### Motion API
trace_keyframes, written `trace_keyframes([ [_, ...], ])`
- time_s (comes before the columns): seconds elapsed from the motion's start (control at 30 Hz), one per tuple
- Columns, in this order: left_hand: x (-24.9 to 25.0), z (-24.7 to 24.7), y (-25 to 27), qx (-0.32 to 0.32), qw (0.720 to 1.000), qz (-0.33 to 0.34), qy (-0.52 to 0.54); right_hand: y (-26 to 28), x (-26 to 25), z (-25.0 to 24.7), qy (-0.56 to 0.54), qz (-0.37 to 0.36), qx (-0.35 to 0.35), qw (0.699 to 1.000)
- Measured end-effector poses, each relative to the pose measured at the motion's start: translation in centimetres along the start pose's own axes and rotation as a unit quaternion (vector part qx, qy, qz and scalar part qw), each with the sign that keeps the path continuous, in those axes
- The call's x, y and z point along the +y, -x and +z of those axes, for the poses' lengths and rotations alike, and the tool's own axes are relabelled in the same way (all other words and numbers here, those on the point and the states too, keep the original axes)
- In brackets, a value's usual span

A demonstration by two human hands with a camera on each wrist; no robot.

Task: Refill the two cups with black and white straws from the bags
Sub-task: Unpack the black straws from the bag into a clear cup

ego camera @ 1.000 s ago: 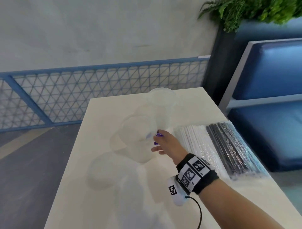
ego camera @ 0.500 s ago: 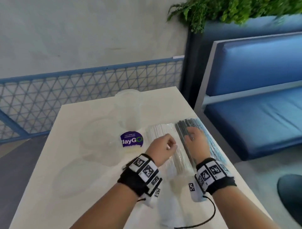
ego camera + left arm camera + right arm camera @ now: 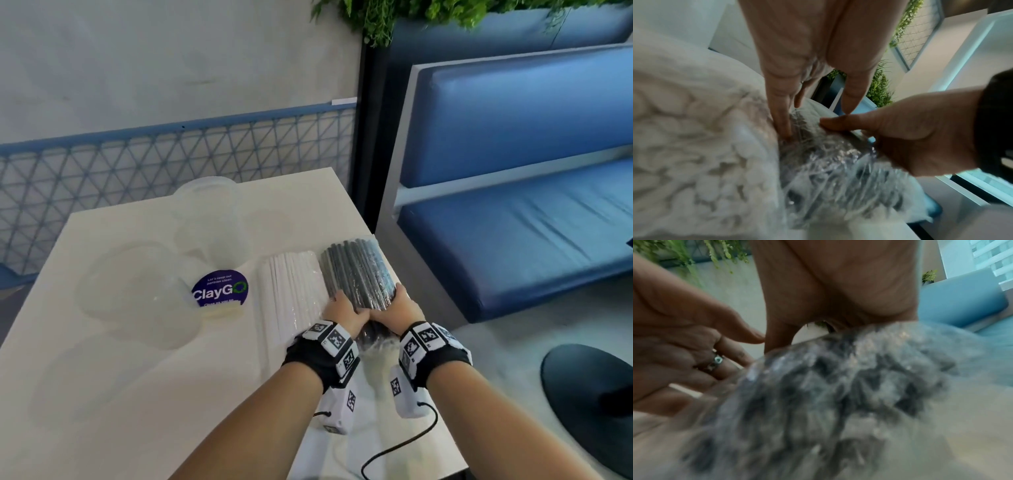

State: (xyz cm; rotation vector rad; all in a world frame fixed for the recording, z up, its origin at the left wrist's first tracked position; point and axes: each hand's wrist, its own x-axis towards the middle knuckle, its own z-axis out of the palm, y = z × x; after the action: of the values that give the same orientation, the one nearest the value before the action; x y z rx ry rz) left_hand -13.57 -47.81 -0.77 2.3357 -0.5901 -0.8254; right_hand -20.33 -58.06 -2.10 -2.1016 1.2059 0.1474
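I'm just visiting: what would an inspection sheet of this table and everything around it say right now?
Surface: white table, a purple ClayGo sticker on it.
Job's things: two clear cups, no straws in them; white straw bag lying beside black straw bag.
Clutter: nothing seen.
Hands: left hand and right hand both grip the black straw bag.
Cables: black cable from right wristband.
Surroundings: blue bench, mesh fence, plants.

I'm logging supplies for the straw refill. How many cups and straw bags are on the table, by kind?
Clear plastic cups: 2, one far, one near
Bag of white straws: 1
Bag of black straws: 1, held by the left hand and right hand
Total: 4
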Motion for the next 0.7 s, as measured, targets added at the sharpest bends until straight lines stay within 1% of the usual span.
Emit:
trace_keyframes([
  [0.1,-0.2,0.2,-0.1,-0.006,1.0,0.012,0.019,-0.3,0.9,-0.5,-0.068,-0.001,-0.015,0.998],
  [0.2,-0.5,0.0,0.2,0.017,0.996,0.028,0.079,-0.3,1.9,-0.6,-0.119,-0.027,0.022,0.992],
  [0.27,-0.6,-0.8,0.3,0.045,0.99,0.032,0.129,0.6,1.7,-1.2,-0.206,-0.052,0.036,0.977],
  [0.3,-0.6,-1.5,0.5,0.047,0.985,0.036,0.16,1.1,1.3,-1.7,-0.263,-0.065,0.023,0.962],
  [0.37,-0.6,-3.2,1.3,0.014,0.97,0.048,0.239,2.4,0.2,-2.6,-0.346,-0.112,-0.028,0.931],
  [0.43,-0.9,-5.3,2.5,-0.006,0.948,0.058,0.312,3.7,-1.2,-3.0,-0.356,-0.162,-0.072,0.918],
  [0.47,-1.3,-6.2,3.0,0.0,0.94,0.067,0.336,4.2,-1.9,-2.9,-0.36,-0.18,-0.089,0.911],
  [0.53,-2.1,-8.1,4.4,0.042,0.935,0.1,0.339,5.5,-3.7,-2.1,-0.375,-0.216,-0.121,0.893],
  [0.57,-2.8,-9.0,4.9,0.079,0.94,0.117,0.31,6.3,-4.8,-1.5,-0.378,-0.239,-0.124,0.886],
  [0.63,-4.0,-10.8,6.3,0.158,0.945,0.172,0.231,7.8,-7.1,0.0,-0.375,-0.28,-0.107,0.877],
  [0.7,-5.6,-12.1,7.6,0.212,0.937,0.221,0.17,9.1,-9.3,1.3,-0.381,-0.305,-0.115,0.865],
])
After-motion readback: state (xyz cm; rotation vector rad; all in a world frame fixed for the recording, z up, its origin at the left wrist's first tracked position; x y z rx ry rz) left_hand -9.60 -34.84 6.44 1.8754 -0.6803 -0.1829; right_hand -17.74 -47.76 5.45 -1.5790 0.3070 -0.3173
